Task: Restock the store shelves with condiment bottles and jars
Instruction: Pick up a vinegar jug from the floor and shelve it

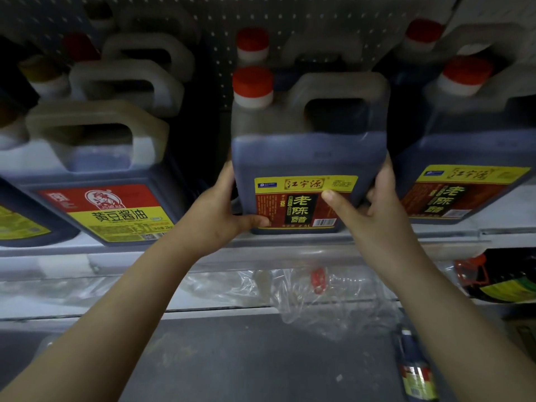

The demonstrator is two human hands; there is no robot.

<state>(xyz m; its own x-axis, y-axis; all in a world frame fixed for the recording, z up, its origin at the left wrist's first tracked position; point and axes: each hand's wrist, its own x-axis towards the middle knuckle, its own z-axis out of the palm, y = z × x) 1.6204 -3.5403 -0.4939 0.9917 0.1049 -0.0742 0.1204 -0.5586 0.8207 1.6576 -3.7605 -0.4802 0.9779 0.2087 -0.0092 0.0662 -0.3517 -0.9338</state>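
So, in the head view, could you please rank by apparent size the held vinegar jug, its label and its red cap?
Largest: vinegar jug
Middle: label
Smallest: red cap, clearly so even though it sits farther from the camera.

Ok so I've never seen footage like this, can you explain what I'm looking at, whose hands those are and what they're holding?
There is no machine here: these are a person's bare hands, filmed by one camera worn on their head. The left hand and right hand clasp the sides of a dark vinegar jug with a red cap, its base at the shelf edge. A soy jug stands to its left, a matching jug to its right, more behind. Clear plastic wrap lies on the lower shelf.
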